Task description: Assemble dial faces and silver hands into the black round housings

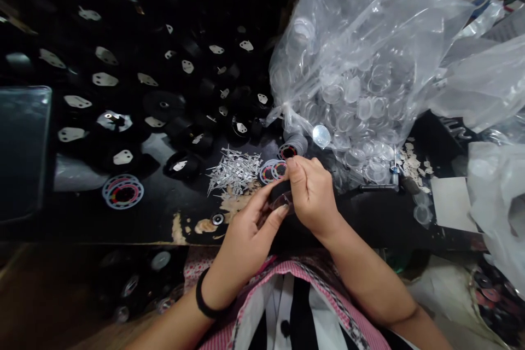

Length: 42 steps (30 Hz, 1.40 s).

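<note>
My left hand (248, 229) is wrapped round a small black round case (281, 190) with a clear rim, just over the table's front part. My right hand (314, 194) is closed against the case's upper right side, thumb bent down; whether a small part sits in its fingers is hidden. Right beyond my fingers lie printed dial discs (268, 171) with coloured rings, and a stack of such discs (296, 145). To their left is a heap of thin white pointers (233, 173).
A big clear bag of transparent round covers (373, 104) fills the back right. Many black cases with white tabs (105, 79) spread over the back left. More dial discs (123, 191) lie front left, near a dark glossy panel (22, 153). A white card (453, 203) is at right.
</note>
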Motion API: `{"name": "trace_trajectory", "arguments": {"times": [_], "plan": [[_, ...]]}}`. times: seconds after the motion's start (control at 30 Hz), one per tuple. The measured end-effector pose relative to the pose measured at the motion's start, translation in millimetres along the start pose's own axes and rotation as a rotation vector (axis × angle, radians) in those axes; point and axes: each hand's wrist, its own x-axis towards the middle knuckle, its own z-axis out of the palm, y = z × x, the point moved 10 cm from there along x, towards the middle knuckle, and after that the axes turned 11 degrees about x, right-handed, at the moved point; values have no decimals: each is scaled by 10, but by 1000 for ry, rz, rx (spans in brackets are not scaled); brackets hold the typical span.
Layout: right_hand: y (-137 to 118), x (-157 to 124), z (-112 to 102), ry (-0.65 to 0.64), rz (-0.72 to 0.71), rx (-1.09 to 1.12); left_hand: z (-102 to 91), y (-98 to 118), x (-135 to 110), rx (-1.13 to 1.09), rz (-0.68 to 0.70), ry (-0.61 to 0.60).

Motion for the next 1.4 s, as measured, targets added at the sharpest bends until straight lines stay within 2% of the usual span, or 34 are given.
{"name": "trace_trajectory", "arguments": {"times": [0.17, 0.23, 0.27, 0.33, 0.37, 0.43, 0.47, 0.5, 0.53, 0.6, 0.7, 0.8, 0.87, 0.97, 1.07, 1.13, 1.2, 1.27, 1.3, 1.33, 1.4], "plan": [[-72, 54, 122, 48, -18, 135, -86, 192, -34, 107, 77, 90], [-102, 74, 242, -19, 1, 215, -215, 175, -87, 129, 68, 99], [-124, 71, 325, -96, 11, 260, -330, 116, -143, 147, 43, 100], [-168, 24, 472, -279, 23, 349, -694, -95, -341, 206, -40, 137], [-176, -4, 498, -340, 26, 378, -937, -231, -481, 245, -99, 187], [-134, -24, 445, -344, 51, 385, -1469, -445, -808, 328, -196, 364], [-109, -22, 407, -319, 65, 367, -1702, -450, -955, 419, -192, 477], [-109, -21, 398, -312, 68, 347, -1855, -384, -1054, 525, -149, 567], [-143, -28, 433, -340, 56, 334, -1921, -270, -1092, 618, -78, 630], [-295, -67, 577, -458, -4, 338, -1821, -2, -951, 718, 88, 637], [-452, -137, 705, -557, -56, 338, -1516, 291, -389, 623, 214, 514], [-340, -206, 671, -527, 2, 307, -1434, 542, 86, 615, 275, 546], [-179, -254, 630, -478, 56, 299, -1441, 632, 231, 619, 306, 554], [20, -287, 662, -418, 93, 342, -1419, 660, 159, 623, 334, 547], [83, -236, 729, -345, 59, 371, -1254, 597, -47, 589, 325, 499], [50, -186, 713, -282, -11, 352, -1064, 521, -134, 541, 293, 392], [10, -168, 664, -266, -71, 315, -844, 403, -183, 431, 223, 208], [30, -177, 581, -303, -66, 268, -697, 302, -255, 310, 153, 80], [76, -186, 530, -334, -32, 243, -667, 258, -284, 259, 123, 54], [143, -177, 425, -316, 8, 198, -668, 208, -297, 210, 93, 57], [299, -128, 149, -200, 74, 52, -627, 61, -256, 104, 21, 31]]}}
